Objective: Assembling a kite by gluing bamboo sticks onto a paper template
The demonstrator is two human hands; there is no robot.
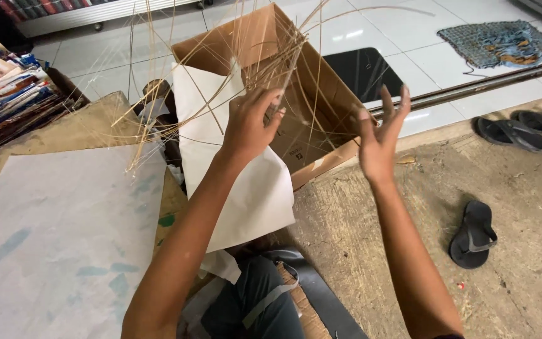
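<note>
My left hand (253,122) is raised and shut on a bundle of thin bamboo sticks (271,63) that fan out upward and to the left. Just to its right, my right hand (381,135) is held up with its fingers spread and nothing in it. Both hands hover in front of an open cardboard box (321,94) that lies tilted on the floor. A white paper sheet (246,182) hangs over the box's near side, under my left hand.
A large pale sheet with blue-green smudges (58,245) lies at the left on brown board. Stacked printed papers (7,94) sit far left. Black sandals (473,233) (512,133) lie on the concrete at right. A blue woven mat (500,43) is on the tiles.
</note>
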